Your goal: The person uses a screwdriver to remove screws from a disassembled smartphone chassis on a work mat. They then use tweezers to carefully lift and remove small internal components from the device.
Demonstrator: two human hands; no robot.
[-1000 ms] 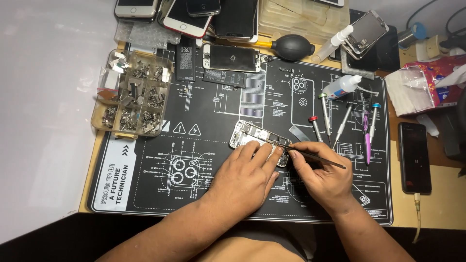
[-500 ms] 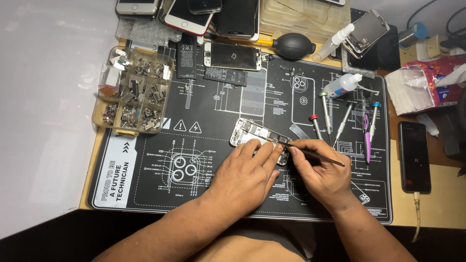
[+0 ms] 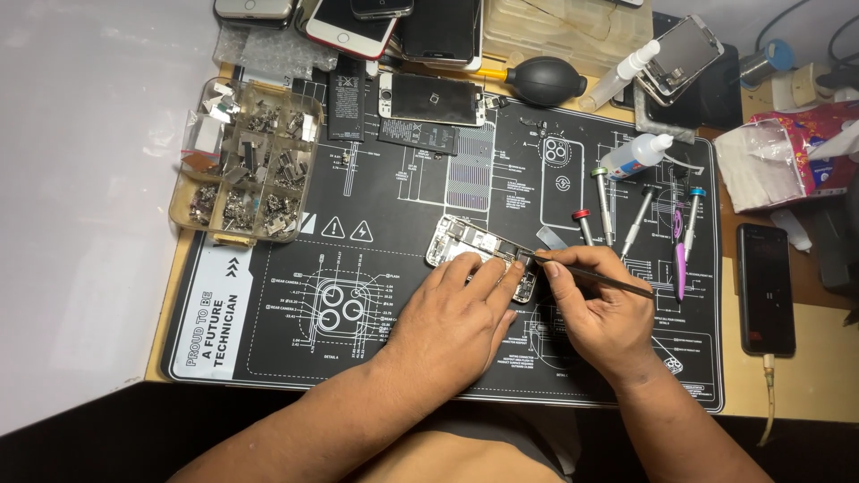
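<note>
An opened phone body point(image 3: 470, 241) with bare inner parts lies on the black repair mat point(image 3: 295, 331). My left hand point(image 3: 456, 317) rests flat on its near end, fingers pressing it down. My right hand point(image 3: 599, 309) pinches thin black tweezers point(image 3: 595, 275), whose tip touches the phone's right end beside my left fingertips. Part of the phone is hidden under my left hand.
A clear parts box point(image 3: 246, 161) of small metal pieces stands at the mat's left. Several screwdrivers point(image 3: 640, 219), a small dropper bottle point(image 3: 637, 156), a black air blower point(image 3: 546, 80) and loose phones point(image 3: 429, 97) lie behind. A dark phone point(image 3: 766, 286) lies at the right.
The two hands and tweezers stay on the phone with only slight shifts; the tweezers' tip has nudged a little along the phone's right end.
</note>
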